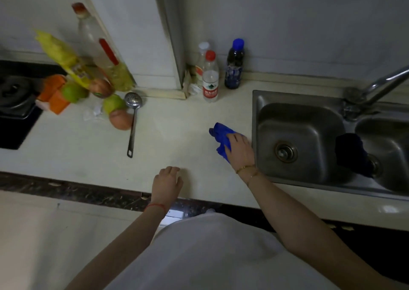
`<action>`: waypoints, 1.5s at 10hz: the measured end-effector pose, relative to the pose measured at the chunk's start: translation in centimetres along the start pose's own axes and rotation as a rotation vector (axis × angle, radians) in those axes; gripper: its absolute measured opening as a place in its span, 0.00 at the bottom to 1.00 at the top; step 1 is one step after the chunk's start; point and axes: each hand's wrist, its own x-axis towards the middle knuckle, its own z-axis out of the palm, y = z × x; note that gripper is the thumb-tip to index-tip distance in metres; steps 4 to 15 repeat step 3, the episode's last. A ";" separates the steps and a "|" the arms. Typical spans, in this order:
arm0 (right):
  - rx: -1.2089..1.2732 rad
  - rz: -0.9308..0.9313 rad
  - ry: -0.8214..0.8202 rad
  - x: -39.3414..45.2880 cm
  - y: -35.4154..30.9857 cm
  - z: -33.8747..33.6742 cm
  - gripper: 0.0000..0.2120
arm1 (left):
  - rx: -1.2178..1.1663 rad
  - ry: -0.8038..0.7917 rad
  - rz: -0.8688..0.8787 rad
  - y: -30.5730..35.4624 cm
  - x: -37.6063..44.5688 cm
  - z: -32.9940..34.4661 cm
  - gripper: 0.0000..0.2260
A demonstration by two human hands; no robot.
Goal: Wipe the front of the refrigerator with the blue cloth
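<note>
The blue cloth (220, 135) lies crumpled on the pale countertop (168, 134), just left of the sink. My right hand (240, 149) rests on top of it with the fingers closing over the fabric. My left hand (167, 184) lies near the counter's front edge, fingers slightly curled, holding nothing. No refrigerator can be made out with certainty in this view.
A steel double sink (298, 139) with a tap (376, 90) is at the right, a dark cloth (350, 152) over its divider. Three bottles (210, 77) stand at the back wall. A slotted ladle (132, 117), fruit (114, 104), packets and a tall bottle (97, 44) crowd the left. A stove (13, 97) sits at far left.
</note>
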 end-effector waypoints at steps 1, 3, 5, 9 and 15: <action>-0.056 0.022 -0.117 -0.3 0.5 1.9 0.17 | 0.048 -0.046 -0.013 -0.4 0.1 0.7 0.14; 0.139 0.048 -0.142 -2.1 1.9 1.6 0.25 | 0.061 -0.089 -0.046 -0.2 0.2 1.4 0.16; 0.139 0.048 -0.142 -2.1 1.9 1.6 0.25 | 0.061 -0.089 -0.046 -0.2 0.2 1.4 0.16; 0.139 0.048 -0.142 -2.1 1.9 1.6 0.25 | 0.061 -0.089 -0.046 -0.2 0.2 1.4 0.16; 0.139 0.048 -0.142 -2.1 1.9 1.6 0.25 | 0.061 -0.089 -0.046 -0.2 0.2 1.4 0.16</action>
